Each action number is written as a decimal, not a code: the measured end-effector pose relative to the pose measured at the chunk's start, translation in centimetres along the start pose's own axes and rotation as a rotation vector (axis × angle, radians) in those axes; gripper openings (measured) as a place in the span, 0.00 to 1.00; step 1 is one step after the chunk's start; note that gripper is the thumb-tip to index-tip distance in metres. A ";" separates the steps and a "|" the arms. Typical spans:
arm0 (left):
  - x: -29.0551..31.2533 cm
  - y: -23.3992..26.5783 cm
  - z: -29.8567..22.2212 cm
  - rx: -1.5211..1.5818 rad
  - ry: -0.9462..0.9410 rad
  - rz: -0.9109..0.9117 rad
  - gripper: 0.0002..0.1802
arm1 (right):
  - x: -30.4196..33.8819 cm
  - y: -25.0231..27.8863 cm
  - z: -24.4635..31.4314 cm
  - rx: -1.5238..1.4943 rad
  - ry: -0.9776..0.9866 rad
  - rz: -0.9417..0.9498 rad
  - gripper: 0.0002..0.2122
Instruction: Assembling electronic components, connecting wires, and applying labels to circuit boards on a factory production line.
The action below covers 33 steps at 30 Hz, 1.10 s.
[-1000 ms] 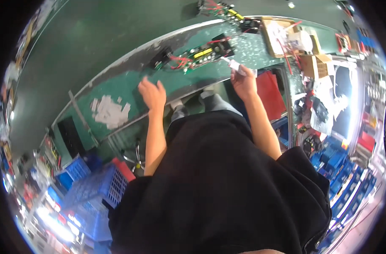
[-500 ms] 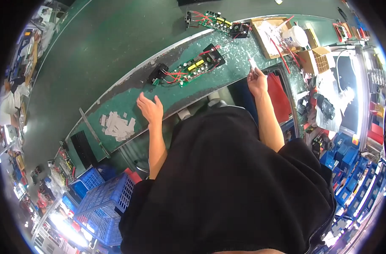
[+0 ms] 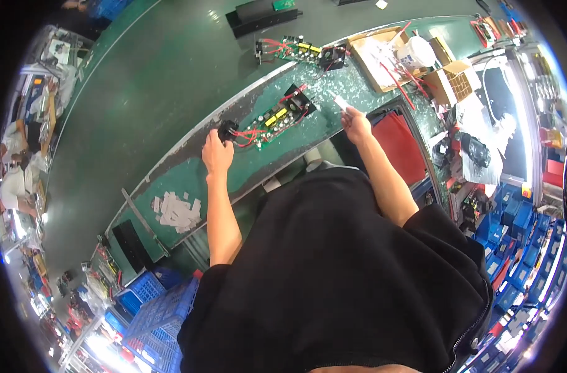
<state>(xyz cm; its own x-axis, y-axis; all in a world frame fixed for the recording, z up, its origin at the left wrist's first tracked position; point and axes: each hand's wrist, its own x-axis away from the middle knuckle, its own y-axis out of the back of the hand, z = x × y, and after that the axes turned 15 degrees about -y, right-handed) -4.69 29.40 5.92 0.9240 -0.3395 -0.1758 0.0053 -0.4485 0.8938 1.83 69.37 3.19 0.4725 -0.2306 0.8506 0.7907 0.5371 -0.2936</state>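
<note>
On the green bench lies a green circuit board with yellow components and red wires, a black fan-like block at its right end. The wires run left to a black end piece. My left hand has its thumb and fingers closed on that end piece. In my right hand is a slim white tube, its narrow tip pointing up and left, away from me. The tube is to the right of the board's fan block and apart from it. My right fingers partly cover it.
Beyond lies a second wired board. To the right stand an open carton, a white tub and a divided cardboard box. Paper labels are heaped at left, near a black panel and blue crates.
My left hand has moved forward and closed on the black end piece. My right hand, with the white tube, has come left toward the board. The whole view has shifted somewhat.
</note>
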 end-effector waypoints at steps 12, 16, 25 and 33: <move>2.0 1.6 -1.3 0.178 0.033 -0.145 0.19 | 2.4 1.5 3.4 1.137 0.501 -0.375 0.27; -1.5 2.2 -2.0 0.066 -0.004 -0.294 0.11 | 2.9 1.6 8.0 0.744 0.497 -0.288 0.16; -24.7 -1.8 -3.4 -0.216 -0.360 0.047 0.20 | -8.8 -11.7 22.8 0.690 0.452 -0.041 0.18; -36.0 -9.1 0.7 -0.461 -0.564 0.462 0.23 | -24.2 -20.9 31.9 0.570 0.145 -0.115 0.32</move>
<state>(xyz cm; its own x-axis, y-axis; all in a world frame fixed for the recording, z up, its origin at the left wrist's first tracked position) -38.26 45.11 3.81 0.5445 -0.8198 0.1772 -0.0572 0.1745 0.9830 -38.52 89.61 2.69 0.4762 -0.3995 0.7834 0.5256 0.8435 0.1106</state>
